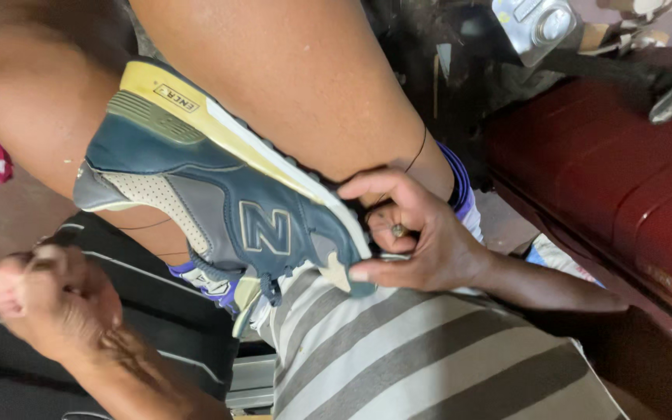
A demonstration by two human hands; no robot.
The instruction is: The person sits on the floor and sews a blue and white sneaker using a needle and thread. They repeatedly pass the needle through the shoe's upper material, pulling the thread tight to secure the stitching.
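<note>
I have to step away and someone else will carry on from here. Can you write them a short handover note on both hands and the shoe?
Right hand: its grip is closed on the toe end of the sneaker, fingers curled over the sole edge, with a small object pinched near the thumb; too small to identify.
Left hand: raised and blurred in the lower left, fingers bunched, off the shoe; whether it holds anything cannot be told.
Sneaker: navy and grey with a yellowish sole, lying across the lap between the bare knees, toe over the striped shirt.
Done and left: the sole edge at the toe is being handled; the pictures do not show how far along.
</note>
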